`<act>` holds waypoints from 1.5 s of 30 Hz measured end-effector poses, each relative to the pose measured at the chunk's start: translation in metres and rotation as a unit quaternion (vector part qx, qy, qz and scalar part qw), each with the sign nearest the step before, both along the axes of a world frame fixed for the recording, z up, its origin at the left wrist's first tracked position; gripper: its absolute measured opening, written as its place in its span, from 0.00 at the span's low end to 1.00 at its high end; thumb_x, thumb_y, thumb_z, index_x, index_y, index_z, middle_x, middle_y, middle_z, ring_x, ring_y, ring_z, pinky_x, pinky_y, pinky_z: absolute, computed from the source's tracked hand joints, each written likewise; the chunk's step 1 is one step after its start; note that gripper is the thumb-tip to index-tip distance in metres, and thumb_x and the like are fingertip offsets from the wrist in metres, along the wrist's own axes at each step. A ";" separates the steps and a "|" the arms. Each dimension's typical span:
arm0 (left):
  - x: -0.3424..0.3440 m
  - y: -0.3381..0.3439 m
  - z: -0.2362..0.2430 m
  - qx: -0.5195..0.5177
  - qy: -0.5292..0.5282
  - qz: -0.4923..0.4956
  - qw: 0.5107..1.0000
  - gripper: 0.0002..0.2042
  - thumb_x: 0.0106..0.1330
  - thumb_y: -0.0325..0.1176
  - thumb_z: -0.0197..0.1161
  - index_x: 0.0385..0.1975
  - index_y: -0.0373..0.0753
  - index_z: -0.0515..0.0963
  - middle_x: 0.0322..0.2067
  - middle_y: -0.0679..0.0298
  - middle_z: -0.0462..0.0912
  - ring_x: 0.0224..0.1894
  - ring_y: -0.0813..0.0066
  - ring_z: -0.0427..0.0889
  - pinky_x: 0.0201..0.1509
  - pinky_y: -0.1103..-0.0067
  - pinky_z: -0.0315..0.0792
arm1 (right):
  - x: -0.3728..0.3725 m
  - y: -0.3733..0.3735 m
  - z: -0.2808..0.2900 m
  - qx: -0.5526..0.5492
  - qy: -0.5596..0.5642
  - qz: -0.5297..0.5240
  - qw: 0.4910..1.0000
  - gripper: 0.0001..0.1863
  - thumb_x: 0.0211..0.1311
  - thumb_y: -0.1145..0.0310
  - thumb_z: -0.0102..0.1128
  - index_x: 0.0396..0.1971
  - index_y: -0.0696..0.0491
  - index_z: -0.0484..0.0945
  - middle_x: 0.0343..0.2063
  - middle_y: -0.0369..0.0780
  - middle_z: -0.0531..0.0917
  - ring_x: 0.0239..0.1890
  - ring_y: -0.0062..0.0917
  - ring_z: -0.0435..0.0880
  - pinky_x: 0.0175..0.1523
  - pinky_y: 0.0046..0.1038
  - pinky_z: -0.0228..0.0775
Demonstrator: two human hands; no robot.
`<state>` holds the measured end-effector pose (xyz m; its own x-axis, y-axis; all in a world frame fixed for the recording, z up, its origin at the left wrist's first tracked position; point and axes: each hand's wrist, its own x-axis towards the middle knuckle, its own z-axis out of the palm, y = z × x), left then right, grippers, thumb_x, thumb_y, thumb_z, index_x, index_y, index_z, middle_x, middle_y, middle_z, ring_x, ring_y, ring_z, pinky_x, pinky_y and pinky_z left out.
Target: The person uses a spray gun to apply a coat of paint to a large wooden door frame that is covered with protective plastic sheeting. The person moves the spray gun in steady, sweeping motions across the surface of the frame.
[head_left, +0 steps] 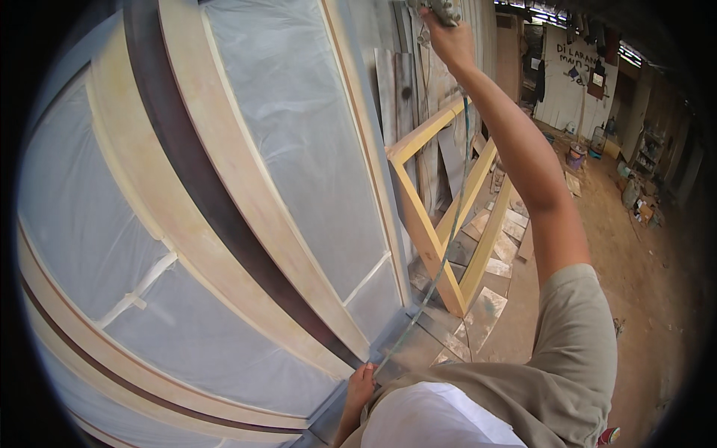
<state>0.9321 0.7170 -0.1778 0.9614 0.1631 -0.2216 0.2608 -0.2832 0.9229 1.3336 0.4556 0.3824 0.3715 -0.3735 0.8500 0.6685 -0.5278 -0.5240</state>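
Note:
Raised at the top edge, my right hand (452, 46) is closed around a metallic spray gun (446, 10), partly cut off by the frame. A thin green hose (448, 250) runs from near that hand down to my left hand (361, 384). My left fingers are curled around the hose at the lower middle, beside the bottom of a large panelled wooden piece. Its pale wooden frame strips (246, 164) and dark brown strips (198, 160) border panels masked with translucent plastic sheet (291, 112). Pale tape (149, 280) crosses one sheet.
A yellowish wooden frame (427, 218) leans to the right of the panels, against upright corrugated sheets (399, 89). Flat board pieces (482, 317) lie on the floor below. Farther right are a bucket (576, 155), a shelf (648, 149) and a clutter heap (641, 198) on the dirt floor.

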 end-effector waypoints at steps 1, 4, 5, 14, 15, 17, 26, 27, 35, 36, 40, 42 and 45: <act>0.001 0.001 -0.002 0.000 -0.001 0.000 1.000 0.19 0.77 0.44 0.48 0.42 0.36 0.82 0.23 0.61 0.80 0.23 0.74 0.78 0.31 0.74 0.72 | -0.004 0.003 0.012 0.018 0.017 0.013 1.000 0.22 0.63 0.49 0.64 0.45 0.53 0.85 0.30 0.45 0.87 0.38 0.31 0.87 0.43 0.38 0.73; 0.003 0.003 -0.004 -0.003 -0.008 0.000 1.000 0.20 0.77 0.45 0.48 0.42 0.35 0.82 0.23 0.61 0.80 0.22 0.74 0.78 0.30 0.74 0.72 | -0.009 0.012 0.027 0.023 -0.036 0.070 0.997 0.22 0.63 0.50 0.64 0.44 0.54 0.85 0.29 0.46 0.87 0.36 0.30 0.86 0.42 0.37 0.72; 0.002 0.003 -0.004 -0.005 -0.010 -0.001 1.000 0.20 0.77 0.45 0.48 0.42 0.35 0.81 0.22 0.61 0.80 0.22 0.74 0.77 0.29 0.74 0.72 | -0.009 0.014 0.027 0.029 -0.060 0.076 0.995 0.21 0.63 0.50 0.64 0.43 0.54 0.85 0.29 0.46 0.87 0.36 0.30 0.85 0.42 0.37 0.72; -0.017 0.021 -0.017 -0.066 0.036 -0.021 0.997 0.20 0.76 0.45 0.49 0.41 0.34 0.81 0.21 0.60 0.81 0.22 0.74 0.78 0.31 0.74 0.73 | -0.011 0.016 -0.093 -0.032 0.057 0.007 0.998 0.28 0.59 0.42 0.68 0.37 0.56 0.86 0.23 0.43 0.83 0.30 0.32 0.78 0.39 0.36 0.71; -0.018 0.025 -0.027 -0.052 0.042 -0.026 0.997 0.20 0.76 0.45 0.49 0.41 0.34 0.81 0.23 0.59 0.82 0.23 0.72 0.79 0.32 0.73 0.73 | -0.017 0.016 -0.113 -0.032 0.110 0.003 0.993 0.29 0.58 0.41 0.68 0.38 0.55 0.87 0.27 0.46 0.85 0.35 0.40 0.82 0.42 0.39 0.73; -0.024 0.028 -0.053 -0.035 0.025 -0.040 0.998 0.21 0.76 0.46 0.49 0.41 0.33 0.81 0.25 0.58 0.84 0.25 0.70 0.81 0.35 0.72 0.74 | -0.032 0.017 -0.158 -0.023 0.185 0.004 0.983 0.29 0.57 0.40 0.68 0.40 0.54 0.87 0.30 0.49 0.87 0.39 0.47 0.86 0.45 0.41 0.74; 0.025 -0.034 -0.123 0.003 0.103 -0.166 0.981 0.24 0.77 0.47 0.46 0.45 0.31 0.81 0.41 0.50 0.86 0.48 0.58 0.84 0.53 0.68 0.73 | -0.072 0.008 -0.386 0.031 0.319 0.035 0.946 0.20 0.64 0.53 0.70 0.40 0.57 0.86 0.23 0.32 0.80 0.28 0.17 0.74 0.36 0.26 0.68; 0.044 -0.053 -0.117 -0.049 0.076 -0.155 0.984 0.24 0.76 0.48 0.46 0.47 0.32 0.81 0.43 0.51 0.86 0.50 0.58 0.83 0.55 0.69 0.72 | -0.074 0.006 -0.409 0.043 0.325 0.041 0.944 0.20 0.64 0.53 0.70 0.40 0.57 0.86 0.23 0.31 0.80 0.28 0.17 0.74 0.36 0.25 0.68; 0.218 -0.235 -0.131 -0.507 0.109 0.071 0.852 0.21 0.77 0.45 0.47 0.53 0.32 0.76 0.47 0.58 0.84 0.52 0.69 0.80 0.59 0.75 0.67 | -0.071 -0.012 -0.596 0.056 0.473 0.004 0.879 0.18 0.66 0.57 0.69 0.34 0.60 0.83 0.19 0.31 0.76 0.24 0.15 0.69 0.29 0.25 0.62; 0.231 -0.248 -0.145 -0.531 0.135 0.091 0.832 0.19 0.77 0.43 0.48 0.50 0.34 0.77 0.44 0.60 0.83 0.48 0.71 0.79 0.55 0.76 0.68 | -0.071 -0.016 -0.618 0.057 0.472 0.021 0.880 0.17 0.66 0.58 0.69 0.33 0.60 0.83 0.19 0.31 0.76 0.24 0.15 0.69 0.29 0.25 0.62; 0.248 -0.280 -0.215 -0.585 0.236 0.139 0.763 0.11 0.75 0.39 0.49 0.41 0.41 0.77 0.32 0.69 0.76 0.35 0.80 0.71 0.43 0.78 0.66 | -0.065 -0.034 -0.707 0.048 0.540 0.017 0.840 0.17 0.66 0.59 0.68 0.36 0.61 0.83 0.22 0.32 0.77 0.27 0.16 0.71 0.33 0.25 0.65; 0.248 -0.291 -0.251 -0.595 0.256 0.148 0.747 0.09 0.74 0.36 0.50 0.41 0.42 0.77 0.30 0.72 0.75 0.33 0.83 0.70 0.39 0.80 0.66 | -0.064 -0.043 -0.751 0.068 0.568 0.022 0.820 0.17 0.65 0.59 0.69 0.38 0.61 0.84 0.22 0.32 0.78 0.27 0.16 0.71 0.33 0.26 0.65; 0.247 -0.305 -0.306 -0.619 0.274 0.200 0.708 0.10 0.75 0.36 0.49 0.43 0.41 0.77 0.31 0.71 0.77 0.33 0.82 0.72 0.38 0.79 0.66 | -0.061 -0.051 -0.815 0.075 0.588 0.014 0.805 0.19 0.62 0.54 0.70 0.33 0.59 0.83 0.19 0.41 0.81 0.24 0.26 0.76 0.36 0.34 0.69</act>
